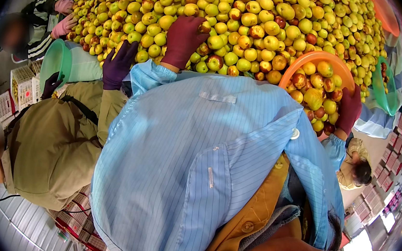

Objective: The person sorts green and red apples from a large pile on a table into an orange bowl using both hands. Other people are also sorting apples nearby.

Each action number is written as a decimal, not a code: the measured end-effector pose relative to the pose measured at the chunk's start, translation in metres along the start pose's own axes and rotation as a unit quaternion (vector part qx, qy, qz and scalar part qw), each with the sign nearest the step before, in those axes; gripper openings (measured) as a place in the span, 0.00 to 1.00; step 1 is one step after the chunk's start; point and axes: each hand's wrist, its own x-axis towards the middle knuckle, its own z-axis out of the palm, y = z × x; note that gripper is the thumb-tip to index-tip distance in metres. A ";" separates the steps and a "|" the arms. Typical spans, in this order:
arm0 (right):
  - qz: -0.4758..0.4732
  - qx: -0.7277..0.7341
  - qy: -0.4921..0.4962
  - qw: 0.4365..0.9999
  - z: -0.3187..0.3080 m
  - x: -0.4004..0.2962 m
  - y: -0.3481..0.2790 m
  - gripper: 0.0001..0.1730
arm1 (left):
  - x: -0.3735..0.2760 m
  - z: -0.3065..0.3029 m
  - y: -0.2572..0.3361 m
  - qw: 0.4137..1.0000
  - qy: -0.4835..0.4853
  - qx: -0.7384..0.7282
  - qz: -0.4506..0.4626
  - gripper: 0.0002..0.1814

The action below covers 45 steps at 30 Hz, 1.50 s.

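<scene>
A wide heap of yellow-green jujubes, many with red-brown patches, spreads in front of me. My left hand, in a maroon glove, is over the heap's near side with a brown-patched jujube between thumb and fingers. On my right, an orange plastic basin leans at the heap's edge. Inside it lie many jujubes, several of them largely red-brown. My right hand, also gloved in maroon, grips the basin's outer rim; some of its fingers are hidden.
Close on my left, a co-worker's purple-gloved hand touches the heap. Farther left are a green basin and another person's pink-gloved hands. Another green basin and an orange basin stand right. Plastic crates are stacked behind.
</scene>
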 end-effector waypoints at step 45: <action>0.030 -0.006 -0.012 0.999 -0.006 -0.003 -0.012 0.28 | -0.072 -0.012 0.026 0.999 -0.006 -0.035 -0.035 0.48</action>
